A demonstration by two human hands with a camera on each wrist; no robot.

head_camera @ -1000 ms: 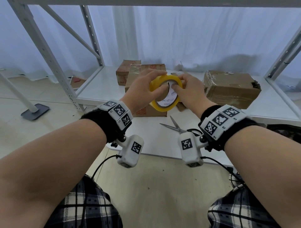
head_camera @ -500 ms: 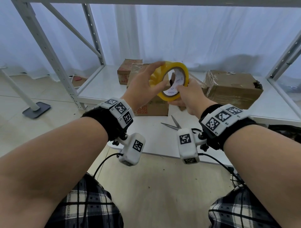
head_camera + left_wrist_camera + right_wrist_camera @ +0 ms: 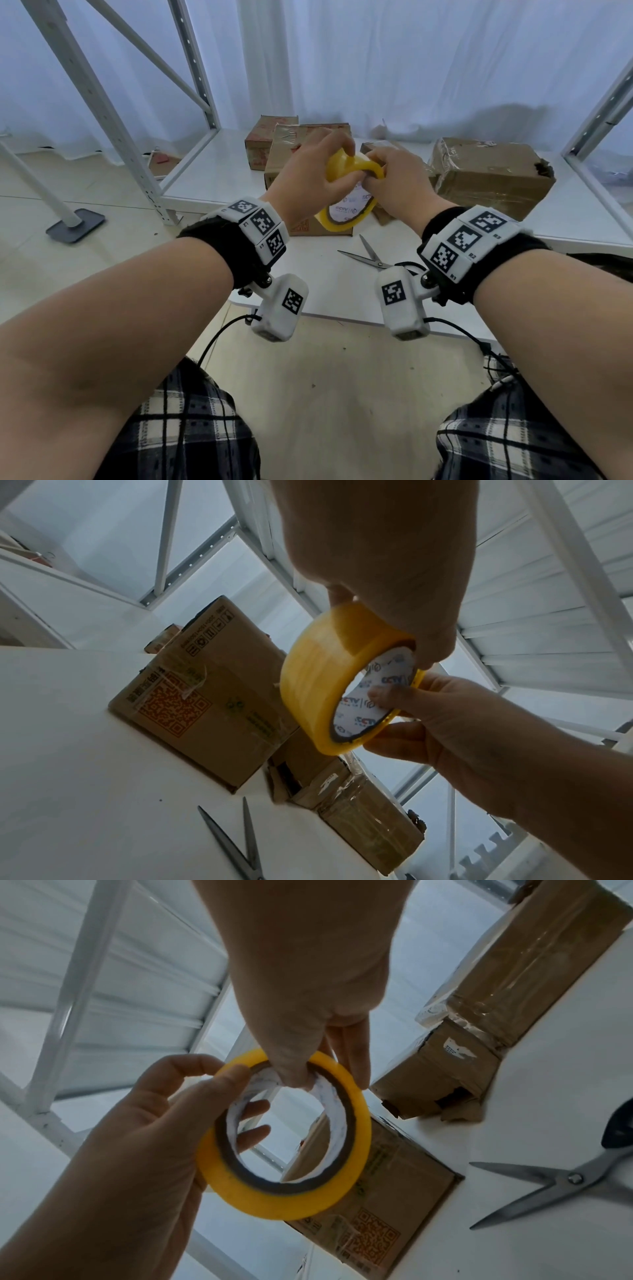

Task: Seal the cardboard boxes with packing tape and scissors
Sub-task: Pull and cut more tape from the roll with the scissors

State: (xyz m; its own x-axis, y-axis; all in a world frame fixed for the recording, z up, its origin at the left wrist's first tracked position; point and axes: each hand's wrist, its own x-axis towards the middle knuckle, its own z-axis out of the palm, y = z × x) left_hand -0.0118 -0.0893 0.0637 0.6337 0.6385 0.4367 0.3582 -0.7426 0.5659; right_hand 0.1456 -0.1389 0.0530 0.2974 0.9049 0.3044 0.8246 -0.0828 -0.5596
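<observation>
I have the yellow tape roll [image 3: 349, 192] up in the middle of the head view, held off the shelf between both hands, and everything about my next move depends on where its loose end sits against my fingers. My left hand [image 3: 305, 181] curls over the roll from the left of the frame, thumb on the near face and fingertips over the top of the yellow band; in the right wrist view two of its fingers show through the core [image 3: 294, 1134]. My right hand [image 3: 400, 185] grasps the roll from the right, pinching the rim at the top, with a fingertip hooked inside the printed white core [image 3: 373, 696] in the left wrist view. The roll stands on edge, its hole facing roughly toward me and down. I cannot see a lifted tape end anywhere on the band, so I judge I am feeling for it along the upper rim, where both sets of fingertips meet. The cardboard box [image 3: 308, 178] I would tape lies directly behind and below the roll, centre frame, on the white shelf [image 3: 212, 171]. The scissors [image 3: 368, 255] lie blades apart on the shelf at lower centre, nearer my right wrist, so that hand is the one to fetch them.
</observation>
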